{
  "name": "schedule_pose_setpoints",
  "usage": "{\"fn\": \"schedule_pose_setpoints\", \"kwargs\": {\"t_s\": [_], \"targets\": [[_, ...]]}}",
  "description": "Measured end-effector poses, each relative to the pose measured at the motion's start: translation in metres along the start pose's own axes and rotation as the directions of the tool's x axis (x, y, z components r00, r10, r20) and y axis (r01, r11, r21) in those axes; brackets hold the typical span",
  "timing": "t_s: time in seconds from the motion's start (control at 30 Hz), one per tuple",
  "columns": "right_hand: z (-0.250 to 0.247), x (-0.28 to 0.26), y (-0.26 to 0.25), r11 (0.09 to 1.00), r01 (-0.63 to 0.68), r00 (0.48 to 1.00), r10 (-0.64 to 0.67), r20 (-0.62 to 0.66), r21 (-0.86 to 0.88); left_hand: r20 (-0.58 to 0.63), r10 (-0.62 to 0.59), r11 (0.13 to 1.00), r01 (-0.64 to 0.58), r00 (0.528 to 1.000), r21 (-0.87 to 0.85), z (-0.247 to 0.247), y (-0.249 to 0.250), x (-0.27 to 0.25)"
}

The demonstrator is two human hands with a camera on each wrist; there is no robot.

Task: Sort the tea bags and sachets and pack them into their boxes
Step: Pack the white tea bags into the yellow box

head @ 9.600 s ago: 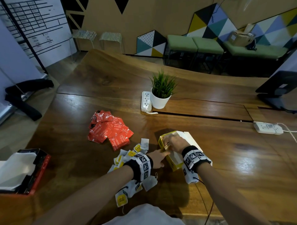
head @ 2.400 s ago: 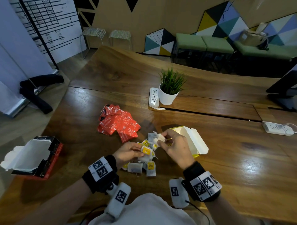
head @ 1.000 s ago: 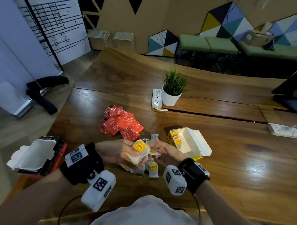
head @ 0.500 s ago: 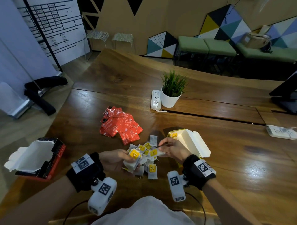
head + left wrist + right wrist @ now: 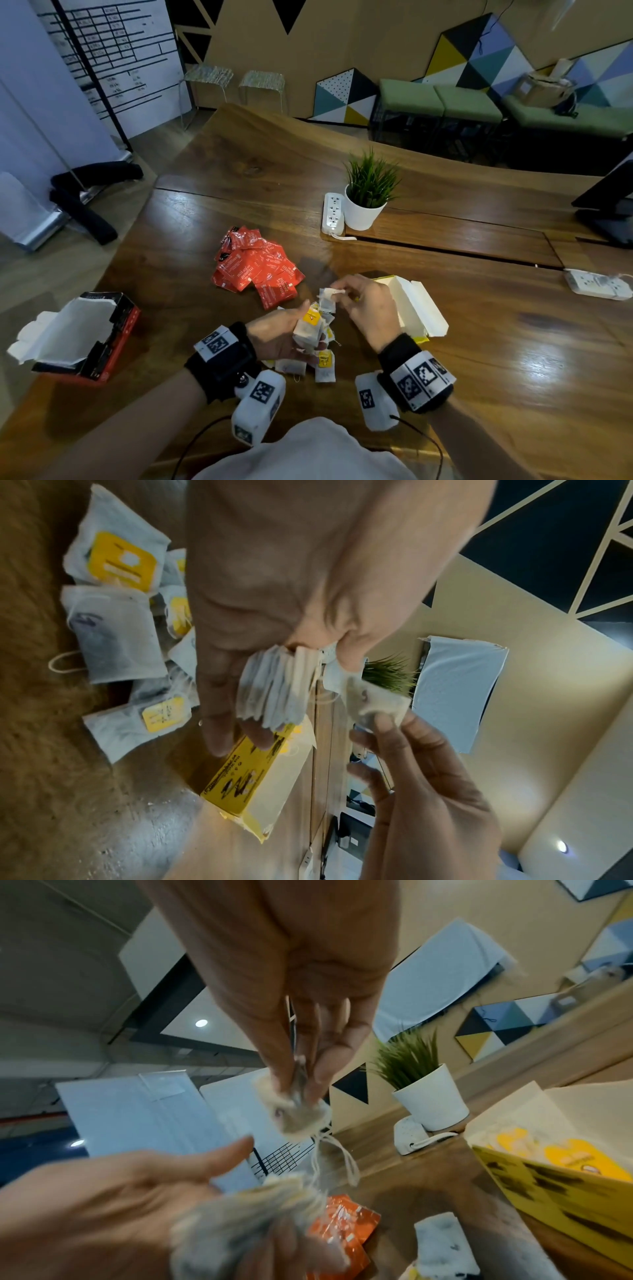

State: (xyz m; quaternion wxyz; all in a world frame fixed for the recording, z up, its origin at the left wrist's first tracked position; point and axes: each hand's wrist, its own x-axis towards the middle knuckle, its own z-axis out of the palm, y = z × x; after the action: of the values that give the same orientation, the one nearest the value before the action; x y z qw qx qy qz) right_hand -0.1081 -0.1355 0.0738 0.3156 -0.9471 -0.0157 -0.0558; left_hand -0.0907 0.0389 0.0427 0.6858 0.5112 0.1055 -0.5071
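Left hand (image 5: 274,337) grips a stack of tea bags (image 5: 308,330) mid-frame; right hand (image 5: 368,310) pinches one tea bag (image 5: 330,294). They look light, soft and easy to tear, so holding by the flat sides seems best.

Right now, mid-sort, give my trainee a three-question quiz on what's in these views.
1. True or false: the left hand holds a stack of tea bags.
2. What does the right hand have in its grip?
A. a red sachet
B. a single tea bag
C. the plant pot
3. Fill in: the yellow box lies open just to the ____ of the hands, while the red box sits open at the table's left edge.

Key
1. True; the left wrist view shows the stack edge-on between thumb and fingers.
2. B; it pinches a single tea bag whose string hangs down. The red sachets lie untouched on the table.
3. right
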Motion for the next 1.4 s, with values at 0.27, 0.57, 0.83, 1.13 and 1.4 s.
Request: {"fn": "schedule_pose_setpoints", "kwargs": {"t_s": [0.27, 0.57, 0.83, 1.13, 1.4], "targets": [[0.027, -0.023, 0.004, 0.967, 0.249, 0.968, -0.247, 0.037, -0.052, 0.053, 0.039, 0.990, -0.031, 0.998, -0.141, 0.010, 0.004, 0.010], [0.026, -0.036, 0.004, 0.930, 0.343, 0.939, -0.334, 0.086, -0.129, 0.138, 0.121, 0.984, -0.101, 0.983, -0.147, 0.008, 0.006, 0.006], [-0.013, -0.014, 0.017, 0.968, -0.151, 0.907, 0.055, 0.417, 0.201, 0.077, 0.121, 0.887, -0.143, 0.990, 0.439, 0.023, 0.009, -0.004], [-0.017, -0.012, 0.035, 0.865, -0.345, 0.821, 0.089, 0.564, 0.365, -0.012, 0.142, 0.395, -0.046, 0.990, 0.918, 0.044, 0.018, 0.030], [-0.043, 0.003, 0.089, 0.896, -0.133, 0.949, 0.238, 0.206, -0.423, 0.005, 0.252, 0.431, -0.117, 0.968, 0.895, 0.067, 0.022, 0.070]]}}
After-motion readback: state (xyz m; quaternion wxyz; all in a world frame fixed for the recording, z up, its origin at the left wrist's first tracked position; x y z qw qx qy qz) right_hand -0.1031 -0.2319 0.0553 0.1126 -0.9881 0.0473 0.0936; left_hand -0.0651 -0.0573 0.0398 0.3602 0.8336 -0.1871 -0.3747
